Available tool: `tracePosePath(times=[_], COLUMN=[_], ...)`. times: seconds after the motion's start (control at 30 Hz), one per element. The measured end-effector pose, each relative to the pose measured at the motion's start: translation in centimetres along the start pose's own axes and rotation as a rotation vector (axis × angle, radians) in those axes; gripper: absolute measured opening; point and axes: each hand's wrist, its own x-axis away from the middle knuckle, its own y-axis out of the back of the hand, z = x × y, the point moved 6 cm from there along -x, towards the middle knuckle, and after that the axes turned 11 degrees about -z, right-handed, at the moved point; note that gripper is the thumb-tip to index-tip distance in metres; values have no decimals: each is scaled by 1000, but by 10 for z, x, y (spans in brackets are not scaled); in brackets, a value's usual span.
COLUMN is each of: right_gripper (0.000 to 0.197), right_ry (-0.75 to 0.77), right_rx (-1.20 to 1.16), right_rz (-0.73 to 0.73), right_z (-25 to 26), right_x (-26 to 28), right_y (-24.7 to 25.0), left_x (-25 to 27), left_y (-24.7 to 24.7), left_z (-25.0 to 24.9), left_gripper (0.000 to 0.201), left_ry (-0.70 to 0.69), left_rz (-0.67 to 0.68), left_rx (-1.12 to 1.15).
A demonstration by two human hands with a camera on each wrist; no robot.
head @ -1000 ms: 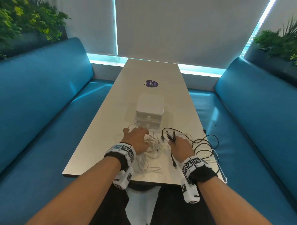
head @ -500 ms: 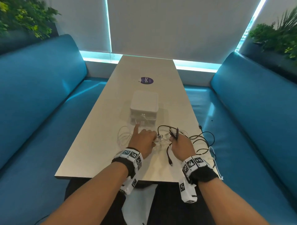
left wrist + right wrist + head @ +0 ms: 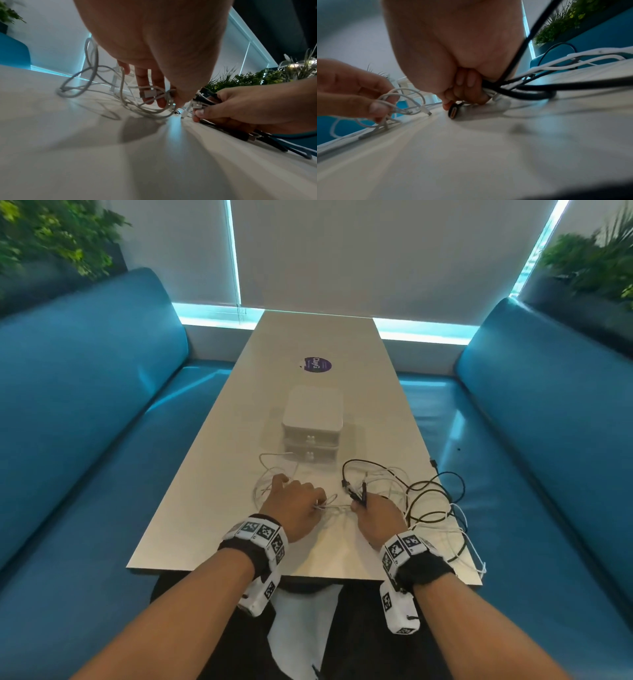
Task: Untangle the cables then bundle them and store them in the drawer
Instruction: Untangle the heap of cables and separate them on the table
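Head view high over table (image 3: 212, 474), wrist views low, close, sharing cables (image 3: 96, 86)

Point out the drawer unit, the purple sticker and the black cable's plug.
drawer unit (image 3: 312, 409): head view, on its flat white top.
purple sticker (image 3: 317, 365): head view, on its middle.
black cable's plug (image 3: 453, 109): right wrist view, on the plug's open end under the right hand.
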Motion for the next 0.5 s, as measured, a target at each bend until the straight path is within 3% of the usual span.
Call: tracePosePath(times=[0.13, 0.33, 0.5], right_gripper=[33, 31, 32], right_ry=[-17, -34, -14], right_rx=[-18, -25, -14], right_rz=[25, 23, 33], right_z=[0, 0, 5], right_x=[1, 1, 4], right_y=[-2, -3, -3], left_x=[0, -2, -4], left_y=[10, 9, 5], left_z=[5, 9, 10], left_gripper=[32, 15, 19], left_ry=[42, 61, 118], left_rz=[-25, 41, 57], left_rx=[22, 201, 243])
